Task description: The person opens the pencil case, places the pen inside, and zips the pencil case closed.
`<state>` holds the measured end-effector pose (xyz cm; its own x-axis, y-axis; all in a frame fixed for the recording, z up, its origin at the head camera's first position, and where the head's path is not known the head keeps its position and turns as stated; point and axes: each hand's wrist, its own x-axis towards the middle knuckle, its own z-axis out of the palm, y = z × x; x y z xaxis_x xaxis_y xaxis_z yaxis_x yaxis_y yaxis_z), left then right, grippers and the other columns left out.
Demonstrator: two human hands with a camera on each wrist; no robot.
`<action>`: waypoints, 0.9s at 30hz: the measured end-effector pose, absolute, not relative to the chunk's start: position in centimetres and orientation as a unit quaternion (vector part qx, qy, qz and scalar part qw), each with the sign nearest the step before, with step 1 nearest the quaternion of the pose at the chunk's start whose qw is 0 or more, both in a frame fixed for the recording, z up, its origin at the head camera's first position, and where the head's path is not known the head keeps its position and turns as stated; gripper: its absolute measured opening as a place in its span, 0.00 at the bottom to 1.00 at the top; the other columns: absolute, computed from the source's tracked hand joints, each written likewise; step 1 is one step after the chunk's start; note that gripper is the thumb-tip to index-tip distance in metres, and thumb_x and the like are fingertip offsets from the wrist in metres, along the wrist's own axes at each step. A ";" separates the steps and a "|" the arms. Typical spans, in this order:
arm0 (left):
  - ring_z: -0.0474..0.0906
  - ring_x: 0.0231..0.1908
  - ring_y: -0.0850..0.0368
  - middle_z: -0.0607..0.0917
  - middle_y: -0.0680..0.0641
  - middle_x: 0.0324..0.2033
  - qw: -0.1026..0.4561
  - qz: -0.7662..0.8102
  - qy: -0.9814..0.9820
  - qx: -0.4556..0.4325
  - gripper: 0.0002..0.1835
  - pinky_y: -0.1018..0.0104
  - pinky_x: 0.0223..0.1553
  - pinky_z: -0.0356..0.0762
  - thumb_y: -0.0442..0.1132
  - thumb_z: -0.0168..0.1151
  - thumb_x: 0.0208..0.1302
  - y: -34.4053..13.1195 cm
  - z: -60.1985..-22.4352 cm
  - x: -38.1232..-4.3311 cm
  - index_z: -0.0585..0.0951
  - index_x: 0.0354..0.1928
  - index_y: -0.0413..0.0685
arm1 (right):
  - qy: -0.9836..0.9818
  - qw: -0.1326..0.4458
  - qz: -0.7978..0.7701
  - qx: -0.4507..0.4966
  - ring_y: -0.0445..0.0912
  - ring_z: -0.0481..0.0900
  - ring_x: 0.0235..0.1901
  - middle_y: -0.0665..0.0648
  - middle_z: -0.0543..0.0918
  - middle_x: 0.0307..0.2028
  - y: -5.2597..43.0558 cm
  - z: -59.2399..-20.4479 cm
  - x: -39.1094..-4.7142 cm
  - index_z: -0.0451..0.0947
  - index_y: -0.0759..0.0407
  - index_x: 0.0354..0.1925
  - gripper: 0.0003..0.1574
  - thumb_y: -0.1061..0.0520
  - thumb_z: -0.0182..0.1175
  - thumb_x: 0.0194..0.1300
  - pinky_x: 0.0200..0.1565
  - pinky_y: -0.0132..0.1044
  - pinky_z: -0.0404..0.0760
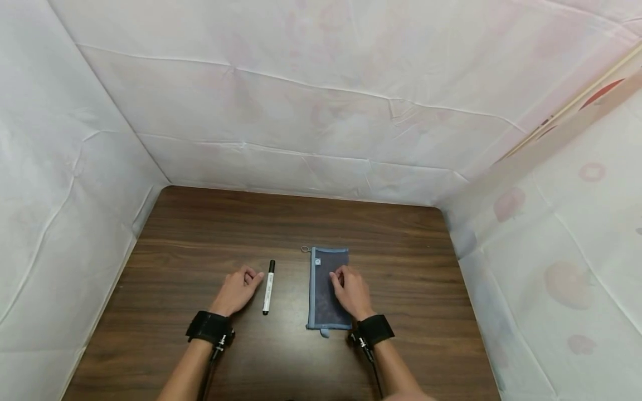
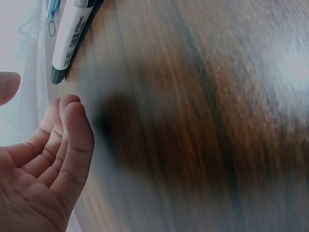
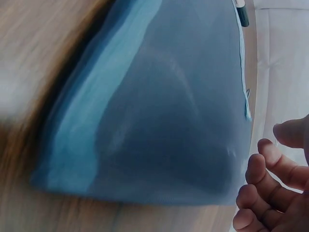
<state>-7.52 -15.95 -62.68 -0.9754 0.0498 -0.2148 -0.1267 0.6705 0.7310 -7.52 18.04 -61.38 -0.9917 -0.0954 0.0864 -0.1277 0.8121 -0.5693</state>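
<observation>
The left hand [image 1: 237, 292], loosely bent and empty, is beside a slim white marker with black ends [image 1: 268, 287]; the right hand [image 1: 354, 292], also empty, is over a flat blue mesh pouch [image 1: 325, 301]. The marker is probably stiff, best held mid-barrel; the pouch light, soft, edge-held. Pale sheets [image 1: 301, 122] surround the brown wood-grain tabletop [image 1: 401, 239].

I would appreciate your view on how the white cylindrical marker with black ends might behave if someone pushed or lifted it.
The marker would probably roll sideways if nudged, since its barrel looks round and lies on the flat brown wood-grain table. It likely stays stiff when lifted, as its barrel looks straight and hard.
</observation>
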 end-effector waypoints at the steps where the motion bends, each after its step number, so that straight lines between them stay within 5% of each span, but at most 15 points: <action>1: 0.76 0.32 0.55 0.82 0.48 0.33 0.109 0.405 0.908 -0.022 0.21 0.60 0.36 0.74 0.56 0.61 0.80 -15.8 -62.7 -7.5 0.82 0.48 0.42 | -0.952 0.025 0.299 0.058 0.40 0.71 0.25 0.47 0.75 0.27 17.9 -61.4 -7.6 0.79 0.52 0.35 0.13 0.50 0.66 0.78 0.28 0.35 0.70; 27: 0.75 0.29 0.54 0.81 0.48 0.30 0.111 0.391 0.911 -0.071 0.23 0.61 0.33 0.72 0.59 0.62 0.78 -13.9 -63.0 -7.2 0.81 0.42 0.43 | -0.967 0.074 0.222 0.097 0.42 0.64 0.20 0.44 0.64 0.17 13.8 -62.2 -7.6 0.63 0.47 0.17 0.36 0.34 0.74 0.64 0.28 0.36 0.64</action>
<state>-7.19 -13.93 -63.01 -0.9650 -0.0427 -0.2586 -0.2170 0.6836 0.6969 -7.60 13.83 -62.23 -0.9703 -0.1549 0.1857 -0.2203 0.8829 -0.4146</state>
